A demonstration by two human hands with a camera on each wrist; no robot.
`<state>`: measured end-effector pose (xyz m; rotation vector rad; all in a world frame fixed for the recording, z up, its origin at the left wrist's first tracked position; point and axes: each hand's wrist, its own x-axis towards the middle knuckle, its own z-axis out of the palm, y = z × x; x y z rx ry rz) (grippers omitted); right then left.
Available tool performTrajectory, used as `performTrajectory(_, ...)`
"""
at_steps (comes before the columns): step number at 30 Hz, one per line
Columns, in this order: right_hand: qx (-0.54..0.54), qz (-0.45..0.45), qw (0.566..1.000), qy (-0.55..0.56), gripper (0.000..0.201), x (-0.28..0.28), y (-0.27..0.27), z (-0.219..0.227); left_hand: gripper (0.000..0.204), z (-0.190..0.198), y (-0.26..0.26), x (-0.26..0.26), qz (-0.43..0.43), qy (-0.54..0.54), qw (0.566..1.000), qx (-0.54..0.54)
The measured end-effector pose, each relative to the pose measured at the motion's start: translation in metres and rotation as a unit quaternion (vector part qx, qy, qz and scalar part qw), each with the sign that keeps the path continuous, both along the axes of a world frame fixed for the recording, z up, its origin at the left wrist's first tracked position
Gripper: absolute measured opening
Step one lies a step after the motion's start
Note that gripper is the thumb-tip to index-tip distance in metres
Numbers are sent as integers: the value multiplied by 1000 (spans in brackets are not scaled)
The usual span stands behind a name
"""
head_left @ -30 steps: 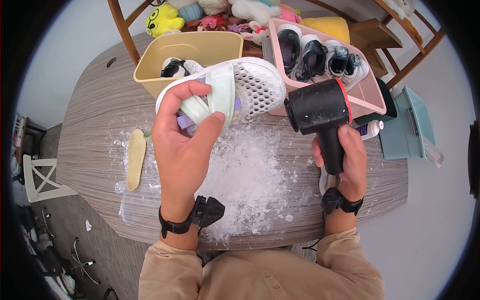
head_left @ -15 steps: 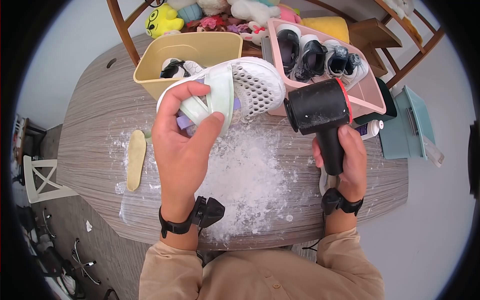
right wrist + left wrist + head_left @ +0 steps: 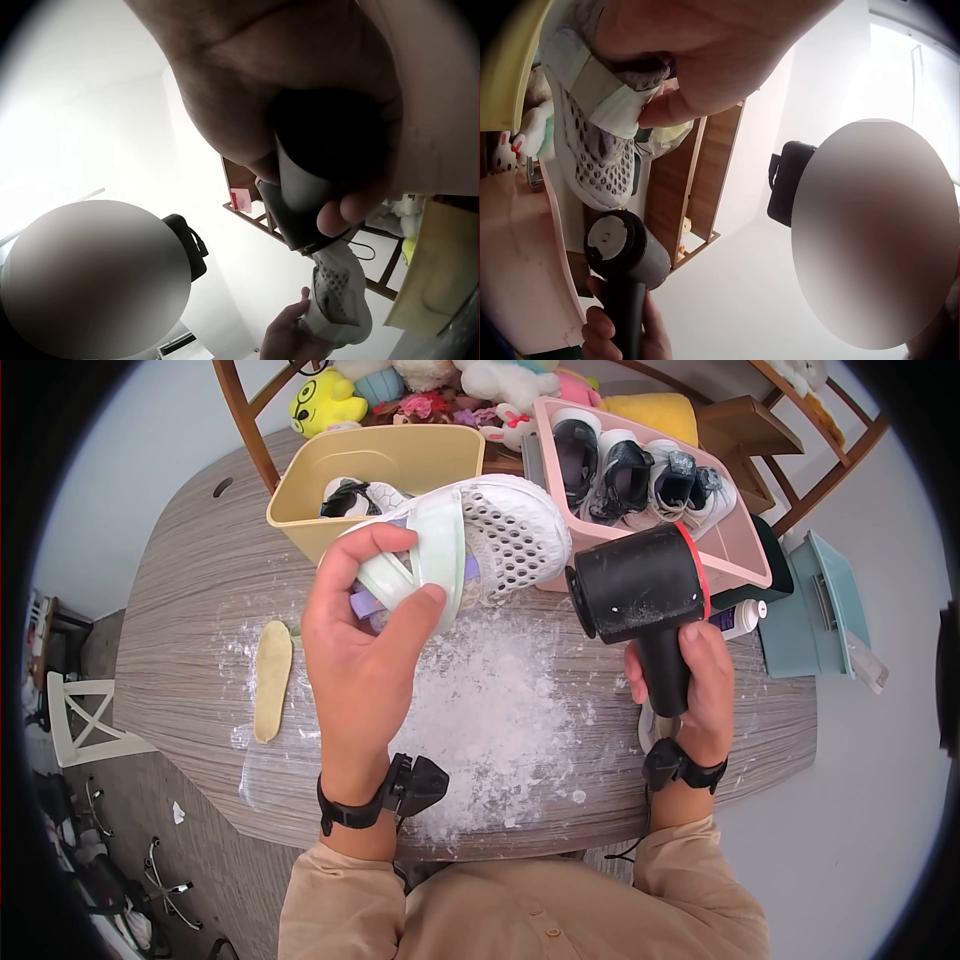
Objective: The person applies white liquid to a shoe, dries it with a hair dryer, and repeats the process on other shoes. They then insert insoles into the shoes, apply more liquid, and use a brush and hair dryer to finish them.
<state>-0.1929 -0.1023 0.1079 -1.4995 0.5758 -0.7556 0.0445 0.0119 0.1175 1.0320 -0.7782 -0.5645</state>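
My left hand grips a white shoe with a perforated toe and pale green straps, thumb and forefinger across the straps. The shoe is held up above the table, its toe pointing right. The handle of a black hair dryer with a red rim is wrapped by my right hand. The dryer's barrel faces the shoe's toe, a small gap between them in the head view. In the left wrist view, the dryer's round front end sits just beyond the toe.
White powder is spread over the wooden table. A pale insole lies at left. Behind stand a yellow bin holding a shoe and a pink bin with several shoes. A white bottle and teal box are at right.
The hair dryer has dipped slightly downward in my right hand. My left hand and the shoe's straps have shifted a little to the left.
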Motion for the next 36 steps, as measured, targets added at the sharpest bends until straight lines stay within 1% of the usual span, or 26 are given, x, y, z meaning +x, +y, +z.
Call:
performTrajectory(2, -8, 3, 1000, -2, 48, 0, 1, 0, 33, 0, 0, 0, 0, 0, 1000, 0)
performTrajectory(8, 32, -16, 999, -5, 42, 5, -3, 0, 33, 1, 0, -1, -1, 18, 1000, -4)
performTrajectory(14, 18, 7, 1000, -7, 42, 2, -1, 1, 33, 1, 0, 0, 3, 17, 1000, -1)
performTrajectory(17, -6, 14, 1000, 1, 48, 0, -1, -2, 33, 1, 0, 1, 1, 17, 1000, -1)
performTrajectory(20, 6, 15, 1000, -17, 42, 1, -2, -2, 33, 0, 0, 1, -3, 16, 1000, -1)
performTrajectory(26, 18, -10, 1000, -23, 41, 2, -2, -1, 34, 1, 0, 1, -7, 28, 1000, -1)
performTrajectory(29, 2, 7, 1000, -23, 42, 1, -4, -1, 34, 0, -1, 2, -8, 30, 1000, 2)
performTrajectory(36, -12, 5, 1000, -21, 43, 1, -5, -2, 35, -1, -1, 3, -7, 28, 1000, 2)
